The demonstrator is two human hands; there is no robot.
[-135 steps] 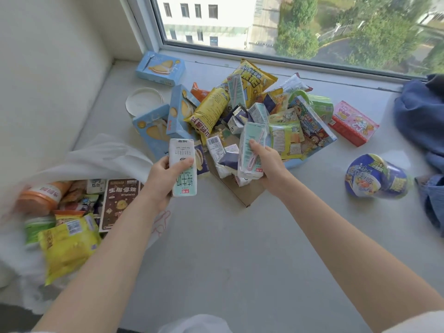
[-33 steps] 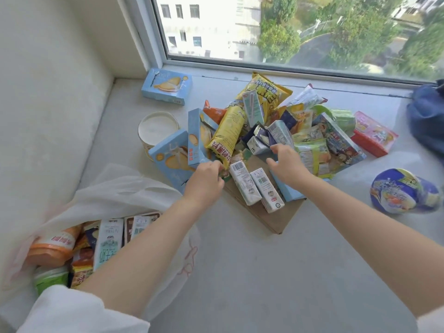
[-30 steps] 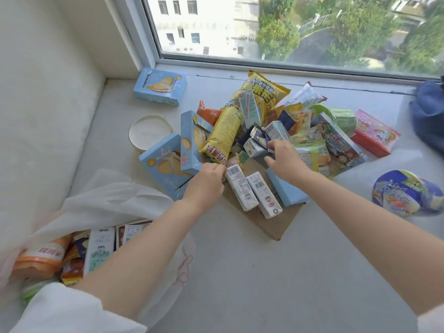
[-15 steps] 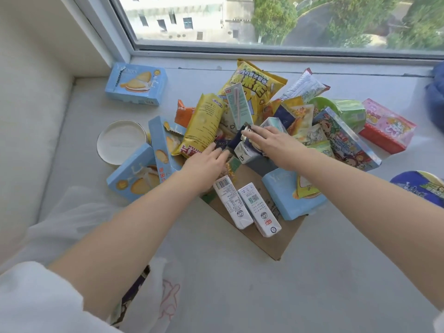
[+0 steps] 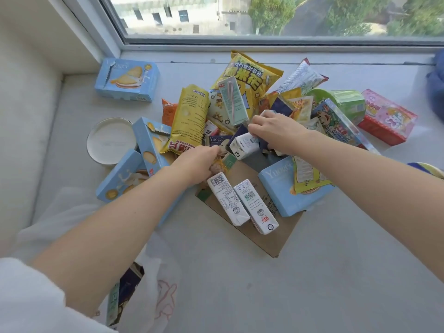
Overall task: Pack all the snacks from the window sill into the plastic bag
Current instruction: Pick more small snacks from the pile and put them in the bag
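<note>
Your right hand [image 5: 276, 133] curls over a small white carton [image 5: 245, 146] in the middle of the snack pile [image 5: 240, 111], thumb and fingers closed on its upper end. Your left hand [image 5: 199, 164] reaches in beside it with its fingers bent down into the small wrappers at the near edge of the pile; they seem to close on something there, but the hand hides what, so I cannot tell what it holds. Both hands working side by side reads as taking two small items in one trip.

Two more white cartons [image 5: 242, 203] lie flat together on a brown cardboard sheet [image 5: 271, 239], just below your left hand and loose, so they look like easy next picks. Blue biscuit boxes [image 5: 149, 143] lean against one another at the left of the heap, and a yellow chip bag [image 5: 189, 118] rests over them; lifting from underneath would probably tip them.

The plastic bag [image 5: 158, 292] lies on the window sill [image 5: 312, 284] at the lower left, under your left forearm, with its mouth towards you. Only the edges of a couple of packs show inside it; the rest of its contents is hidden by your arm. A white round tub [image 5: 111, 140] stands left of the boxes with its lid on. Most of the snacks are not yet packed, by my judgement.
</note>
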